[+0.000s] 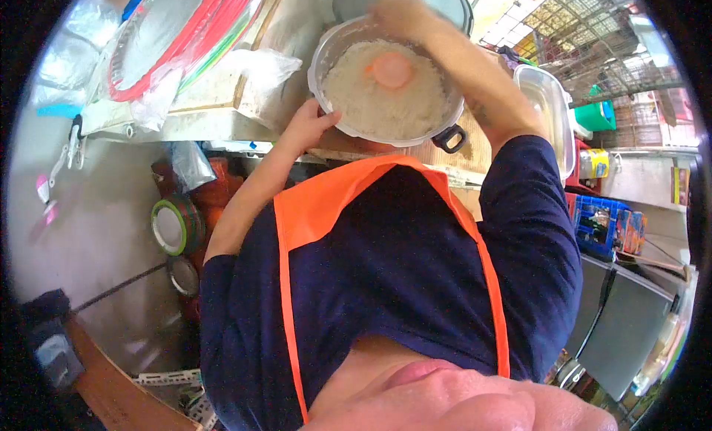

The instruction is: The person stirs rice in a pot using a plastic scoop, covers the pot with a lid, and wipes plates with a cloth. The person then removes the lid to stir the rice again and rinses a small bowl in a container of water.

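A silver metal pot (320, 60) with a black side handle (449, 139) stands on the wooden counter. Inside lies a white, grainy mass that looks like cooked rice (386, 108), and a round, orange-pink translucent thing (391, 70) rests on top of it; I cannot tell exactly what that is. My left hand (315, 124) grips the pot's near left rim, thumb on the edge. Reaching across the pot, my right hand (400, 17) is at the far rim, smeared by motion, so its fingers do not show clearly.
Behind the pot is a round grey lid or pan (452, 7). To the right stands a clear plastic container (545, 86). Red-rimmed plates in plastic (174, 41) and a plastic bag (267, 64) lie left. A blue crate (595, 222) and wire racks (578, 38) are further right.
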Action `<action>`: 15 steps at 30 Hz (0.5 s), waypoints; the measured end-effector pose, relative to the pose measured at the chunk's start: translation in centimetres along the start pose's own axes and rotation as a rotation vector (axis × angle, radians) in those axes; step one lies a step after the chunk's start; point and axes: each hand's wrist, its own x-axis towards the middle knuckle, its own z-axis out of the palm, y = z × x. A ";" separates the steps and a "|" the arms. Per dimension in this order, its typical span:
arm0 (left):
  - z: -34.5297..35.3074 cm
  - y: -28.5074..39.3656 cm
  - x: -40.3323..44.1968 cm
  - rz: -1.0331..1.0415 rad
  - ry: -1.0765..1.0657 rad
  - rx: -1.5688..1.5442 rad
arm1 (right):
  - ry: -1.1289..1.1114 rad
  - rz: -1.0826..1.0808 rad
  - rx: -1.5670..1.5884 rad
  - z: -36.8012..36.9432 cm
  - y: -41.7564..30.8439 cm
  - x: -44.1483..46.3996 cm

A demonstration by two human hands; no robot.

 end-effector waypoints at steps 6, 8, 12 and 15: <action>-1.7 -1.4 1.7 -0.001 -0.055 0.069 | -0.133 -0.358 -0.169 12.3 -3.1 -0.2; -1.9 -1.3 1.9 0.012 -0.056 0.078 | -0.418 -0.208 -0.425 11.2 -2.8 -0.3; -1.1 -2.2 2.0 0.142 0.092 0.070 | -0.572 -0.023 -0.656 7.1 -1.7 -2.1; -1.6 -0.9 1.4 0.315 0.180 0.161 | -0.862 0.189 -0.548 2.3 -3.6 -4.5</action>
